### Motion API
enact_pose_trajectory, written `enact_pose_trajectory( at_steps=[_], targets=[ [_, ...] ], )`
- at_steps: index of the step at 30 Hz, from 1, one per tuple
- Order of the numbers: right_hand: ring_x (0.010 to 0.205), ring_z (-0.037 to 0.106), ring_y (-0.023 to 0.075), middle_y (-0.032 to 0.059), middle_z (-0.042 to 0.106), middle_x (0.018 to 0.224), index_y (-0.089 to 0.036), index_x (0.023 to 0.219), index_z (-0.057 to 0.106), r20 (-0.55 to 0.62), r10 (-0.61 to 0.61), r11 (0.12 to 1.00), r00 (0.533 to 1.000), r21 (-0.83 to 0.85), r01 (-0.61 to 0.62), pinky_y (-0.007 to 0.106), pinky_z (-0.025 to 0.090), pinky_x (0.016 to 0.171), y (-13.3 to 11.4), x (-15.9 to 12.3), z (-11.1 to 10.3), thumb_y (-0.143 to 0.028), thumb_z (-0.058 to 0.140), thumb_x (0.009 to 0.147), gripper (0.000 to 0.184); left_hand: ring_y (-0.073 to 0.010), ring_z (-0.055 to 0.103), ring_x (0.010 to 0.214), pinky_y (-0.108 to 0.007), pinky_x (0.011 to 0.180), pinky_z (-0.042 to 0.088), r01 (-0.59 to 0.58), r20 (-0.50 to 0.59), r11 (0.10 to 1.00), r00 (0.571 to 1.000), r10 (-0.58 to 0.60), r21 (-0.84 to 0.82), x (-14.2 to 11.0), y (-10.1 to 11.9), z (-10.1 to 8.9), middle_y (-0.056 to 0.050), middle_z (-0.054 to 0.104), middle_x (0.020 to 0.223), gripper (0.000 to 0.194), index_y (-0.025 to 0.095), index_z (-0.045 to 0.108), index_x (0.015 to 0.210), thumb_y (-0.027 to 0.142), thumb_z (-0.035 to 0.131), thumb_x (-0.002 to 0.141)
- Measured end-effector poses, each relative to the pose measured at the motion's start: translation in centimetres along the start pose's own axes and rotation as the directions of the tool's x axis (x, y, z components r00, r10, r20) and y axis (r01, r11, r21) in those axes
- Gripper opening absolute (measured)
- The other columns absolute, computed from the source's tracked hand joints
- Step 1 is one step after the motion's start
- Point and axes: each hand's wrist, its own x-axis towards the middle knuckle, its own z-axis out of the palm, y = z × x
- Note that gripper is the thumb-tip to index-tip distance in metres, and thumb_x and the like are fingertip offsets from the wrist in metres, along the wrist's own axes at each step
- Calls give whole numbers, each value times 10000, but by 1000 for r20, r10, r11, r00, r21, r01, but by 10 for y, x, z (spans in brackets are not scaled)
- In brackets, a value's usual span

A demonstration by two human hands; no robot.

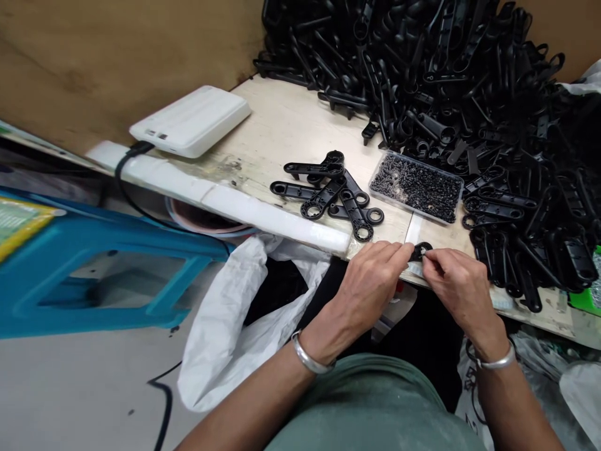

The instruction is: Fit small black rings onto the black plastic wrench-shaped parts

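The left hand (370, 275) is closed on a black part (417, 251), glossy and rounded at its visible end, at the worktop's (282, 103) near edge; the right hand's (457, 285) fingertips are pinched together against that end, and whether they grip it or a smaller piece I cannot tell. Just beyond the hands, a clear, rectangular plastic box (408, 207) holds tiny black pieces (417, 185). Beyond the left hand lie loose ribbed black arms (323, 199) with ring ends; farther left is a smooth white device (192, 122) with a black cable (136, 148). Dark marks on a crinkled bag (468, 382) below the right hand are unreadable. A dense heap (413, 69) of similar arms crowds the far side and the space right of the hands.
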Motion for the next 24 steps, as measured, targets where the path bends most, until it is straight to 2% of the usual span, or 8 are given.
enact_pose_trajectory(
  at_steps=[4,9,13,18,24],
  targets=[
    [686,613,193,69,654,741,-167,786,608,89,-45,995,995,-84,53,290,421,635,-5,2,-2,-152,443,940,226,-199,625,850,-318,758,517,-3,-30,999,1000,1,-40,-2,-2,4,-65,675,898,174,144,581,998,53,471,897],
    [680,600,202,78,640,742,-180,757,581,219,-1,988,976,-149,34,287,390,600,-10,7,-6,-151,483,924,195,-193,625,868,-314,774,528,10,-52,997,999,-14,-74,-3,-5,9,-61,670,905,194,156,583,991,37,475,881],
    [692,620,202,67,661,768,-177,806,608,289,24,1000,957,-17,-20,285,408,629,-4,11,-11,-181,496,930,167,-193,605,885,-323,798,523,10,-33,994,999,-14,-112,-2,-6,9,-64,662,930,204,155,597,1018,59,457,905],
    [681,629,172,15,681,752,-193,848,665,356,84,962,931,216,-169,260,415,648,4,17,-17,-170,501,918,180,-200,547,894,-321,787,507,-1,72,997,997,6,-77,-1,-5,5,-74,598,966,263,168,617,1084,74,426,929],
    [626,612,161,2,667,682,-192,802,677,352,172,945,920,203,-255,253,389,616,1,21,-16,-156,500,888,199,-210,481,870,-327,760,486,-54,109,998,993,53,7,-1,-3,4,-78,546,943,282,165,606,1140,105,412,945]
  ],
)
